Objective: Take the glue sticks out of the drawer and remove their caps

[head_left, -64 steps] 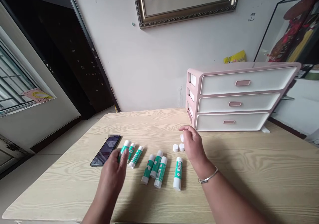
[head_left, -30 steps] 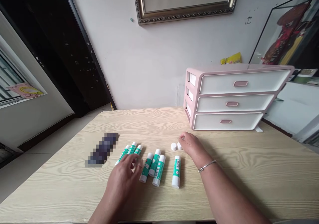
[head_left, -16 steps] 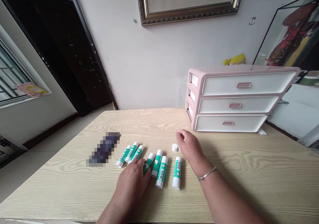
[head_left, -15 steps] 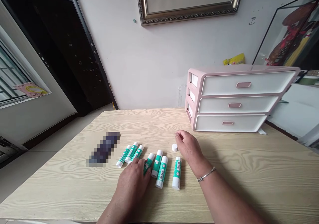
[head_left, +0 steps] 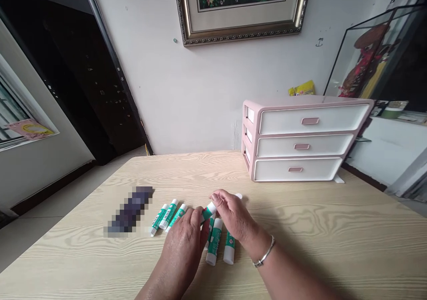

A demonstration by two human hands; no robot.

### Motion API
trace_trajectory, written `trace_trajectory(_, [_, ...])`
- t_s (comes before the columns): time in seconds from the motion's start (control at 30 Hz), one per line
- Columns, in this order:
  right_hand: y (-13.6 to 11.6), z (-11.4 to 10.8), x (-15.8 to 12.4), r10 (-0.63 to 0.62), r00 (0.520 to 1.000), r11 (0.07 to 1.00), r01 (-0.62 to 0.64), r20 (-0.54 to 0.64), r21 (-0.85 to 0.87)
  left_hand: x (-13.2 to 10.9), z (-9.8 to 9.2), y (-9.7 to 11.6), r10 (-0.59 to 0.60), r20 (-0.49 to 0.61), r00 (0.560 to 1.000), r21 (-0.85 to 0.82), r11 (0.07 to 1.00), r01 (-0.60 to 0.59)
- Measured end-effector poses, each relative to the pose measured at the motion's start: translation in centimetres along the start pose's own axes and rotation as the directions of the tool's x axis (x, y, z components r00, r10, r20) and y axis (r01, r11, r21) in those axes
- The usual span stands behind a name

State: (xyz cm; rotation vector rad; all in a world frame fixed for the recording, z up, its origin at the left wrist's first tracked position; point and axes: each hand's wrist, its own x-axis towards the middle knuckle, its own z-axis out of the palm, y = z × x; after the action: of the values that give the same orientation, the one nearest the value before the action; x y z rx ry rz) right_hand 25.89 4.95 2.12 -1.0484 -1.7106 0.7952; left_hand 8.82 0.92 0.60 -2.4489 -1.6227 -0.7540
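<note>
My left hand point(head_left: 185, 244) holds a green-and-white glue stick point(head_left: 207, 212) a little above the wooden table point(head_left: 316, 229). My right hand point(head_left: 233, 217) pinches the white end of that same stick, and its thumb and fingers close on a white cap there. Another loose white cap point(head_left: 239, 196) lies just behind my right hand. Three glue sticks point(head_left: 168, 208) lie side by side to the left. Beneath my hands lie more glue sticks point(head_left: 215, 242), partly hidden by them.
A blurred dark phone point(head_left: 128, 211) lies at the table's left. A pink three-drawer unit point(head_left: 300, 146) with all drawers closed stands at the back right, with a yellow packet point(head_left: 302, 88) on top. A framed picture point(head_left: 240, 10) hangs on the wall.
My left hand has lifted one glue stick from the middle group. My right hand took a white cap from the table and moved left to the stick's end. One cap remains on the table.
</note>
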Motion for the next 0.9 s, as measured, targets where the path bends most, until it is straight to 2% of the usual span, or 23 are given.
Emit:
trace_trajectory(0.13, [1.3,0.2,0.4,0.025,0.999,1.000,-0.025,-0.023,0.006,0.8,-0.3,1.7,0.010,0.062,0.998,-0.097,0.995,-0.004])
trace_trajectory(0.23, [1.6,-0.1,0.6,0.056,0.998,0.998,-0.055,-0.039,0.013,1.0,-0.6,2.4,-0.047,0.146,0.988,-0.207,0.975,0.077])
trace_trajectory(0.33, [0.7,-0.1,0.3,0.054,0.998,0.998,-0.053,-0.020,0.040,0.8,-1.4,3.0,-0.098,0.240,0.966,-0.423,0.885,0.195])
trace_trajectory(0.43, [0.0,0.2,-0.3,0.031,0.999,0.996,-0.033,0.028,0.086,0.4,-2.3,3.6,-0.110,0.310,0.944,-0.655,0.695,0.296])
trace_trajectory(0.5, [0.2,0.0,-0.3,0.007,0.998,0.994,-0.013,0.055,0.110,-0.2,-2.8,3.8,-0.127,0.408,0.904,-0.762,0.498,0.414])
trace_trajectory(0.53, [0.5,-0.4,-0.2,-0.003,0.999,0.993,-0.003,0.046,0.119,-0.6,-2.9,3.8,-0.137,0.476,0.869,-0.784,0.382,0.490])
trace_trajectory(0.57, [1.0,-1.0,0.1,-0.004,1.000,0.992,0.003,0.008,0.123,-1.0,-3.0,3.6,-0.149,0.538,0.830,-0.783,0.275,0.557])
trace_trajectory(0.6, [1.5,-1.8,0.6,0.003,0.998,0.992,0.004,-0.059,0.126,-1.5,-2.9,3.3,-0.164,0.580,0.798,-0.770,0.208,0.603])
trace_trajectory(0.63, [1.9,-2.7,1.0,0.031,0.986,0.992,-0.010,-0.162,0.127,-2.0,-2.9,2.8,-0.194,0.593,0.782,-0.757,0.198,0.623])
trace_trajectory(0.67, [2.2,-3.6,1.5,0.062,0.955,0.992,-0.028,-0.289,0.121,-2.4,-2.8,2.2,-0.242,0.568,0.787,-0.743,0.261,0.617])
trace_trajectory(0.7, [2.4,-4.5,2.0,0.091,0.905,0.992,-0.045,-0.415,0.119,-2.6,-2.6,1.5,-0.293,0.503,0.813,-0.708,0.400,0.582])
trace_trajectory(0.77, [2.4,-5.5,2.7,0.123,0.805,0.992,-0.092,-0.581,0.081,-2.9,-2.0,-0.1,-0.365,0.260,0.894,-0.530,0.720,0.448])
trace_trajectory(0.8, [2.4,-5.6,2.8,0.118,0.781,0.993,-0.113,-0.614,0.047,-2.8,-1.6,-0.9,-0.355,0.134,0.925,-0.391,0.839,0.378])
trace_trajectory(0.83, [2.4,-5.5,2.9,0.101,0.780,0.992,-0.128,-0.618,0.000,-2.7,-1.2,-1.6,-0.318,0.023,0.948,-0.237,0.919,0.314])
trace_trajectory(0.9, [2.8,-5.0,2.8,0.051,0.814,0.984,-0.139,-0.579,-0.108,-2.3,-0.4,-2.6,-0.240,-0.065,0.969,0.035,0.970,0.242])
